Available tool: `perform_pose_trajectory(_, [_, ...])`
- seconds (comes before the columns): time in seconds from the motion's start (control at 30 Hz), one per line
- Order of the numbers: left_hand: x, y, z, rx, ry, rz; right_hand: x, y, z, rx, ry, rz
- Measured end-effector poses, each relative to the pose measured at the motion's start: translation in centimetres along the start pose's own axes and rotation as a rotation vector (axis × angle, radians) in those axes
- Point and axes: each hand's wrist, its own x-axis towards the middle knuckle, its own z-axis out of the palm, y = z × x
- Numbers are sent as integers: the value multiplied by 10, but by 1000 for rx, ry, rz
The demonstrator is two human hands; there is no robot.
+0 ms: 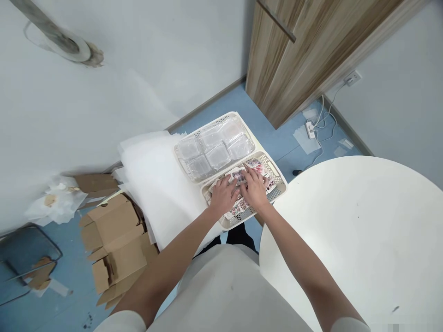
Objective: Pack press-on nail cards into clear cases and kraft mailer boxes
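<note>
My left hand (224, 196) and my right hand (255, 188) reach into a cream plastic basket (226, 223) with a perforated wall. Colourful printed cards or sticker sheets (259, 166) fill it. A rounded printed piece (237, 175) lies between the hands, touched by the fingertips of both. The fingers of each hand are spread, resting on the pile; whether either one pinches a sheet cannot be made out. Right behind stands a second cream basket (178, 156), holding several clear plastic boxes (218, 156) in rows.
A stack of white sheets (155, 180) lies left of the baskets. A round white table (353, 240) stands on the right. Flattened cardboard boxes (121, 244) and a dark chair (27, 253) are at left. A power strip (310, 130) with cables lies on the floor by a wooden cabinet (294, 50).
</note>
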Motion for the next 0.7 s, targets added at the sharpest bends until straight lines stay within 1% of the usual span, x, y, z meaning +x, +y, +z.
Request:
perform_pose_trajectory(0.07, [-6,-1,-2,25,-6,13,3,-1,5,-12,-15,-15])
perform_pose_trajectory(0.13, [-12,-3,-2,26,18,-14,2,-2,9,-22,-28,-47])
perform_pose_trajectory(0.27, [-16,-4,2,-40,92,-162,-2,-2,12,-25,-28,-104])
perform_pose_trajectory(0.4, [-12,-3,4,-160,70,-294,-1,0,12,-28,-12,-163])
perform_pose_trajectory(0.47, [-11,-4,4,-243,49,-346,0,1,14,-7,-30,-224])
perform_pose_trajectory(0.53, [-12,-6,3,-314,31,-376,-1,2,16,39,-75,-287])
perform_pose_trajectory(0.6, [-14,-9,2,-377,31,-394,-3,1,16,119,-104,-305])
perform_pose_trajectory(0.7, [-20,-13,0,-506,68,-418,-10,-2,9,324,-70,-202])
